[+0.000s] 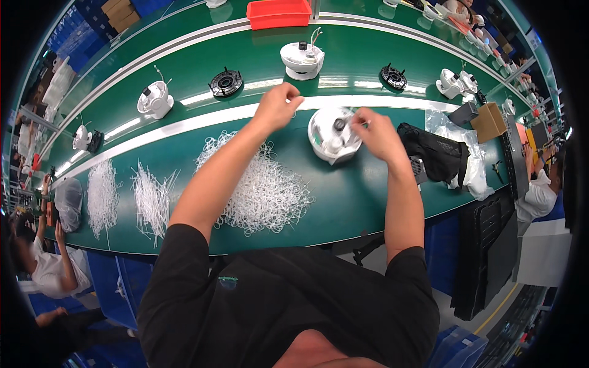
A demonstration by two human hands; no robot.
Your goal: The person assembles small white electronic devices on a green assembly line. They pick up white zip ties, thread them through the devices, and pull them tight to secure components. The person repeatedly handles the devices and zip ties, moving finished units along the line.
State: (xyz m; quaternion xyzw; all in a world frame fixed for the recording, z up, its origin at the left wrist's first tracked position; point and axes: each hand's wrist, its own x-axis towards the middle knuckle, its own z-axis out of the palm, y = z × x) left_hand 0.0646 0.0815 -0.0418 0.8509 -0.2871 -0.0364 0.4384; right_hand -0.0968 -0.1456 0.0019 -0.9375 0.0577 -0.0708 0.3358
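Note:
A round white plastic housing (320,149) with a black knob-like part on it sits on the green bench in front of me. My right hand (379,134) is at its right rim, fingertips pinched together; what they grip is too small to make out. Up and to the left of the housing, my left hand (277,107) hovers above the bench edge strip, its fingers closed. Anything in that pinch is hidden or too small to name. Below my left forearm spreads a big heap of thin white looped ties (270,196).
Beyond the white strip, white housings (302,60) and black round grille-like parts (226,82) stand spaced apart. Straighter white ties (152,199) lie in bundles at left. A black mesh bag (432,153) and an open cardboard box (489,122) are at right. A red tray (279,15) stands far back.

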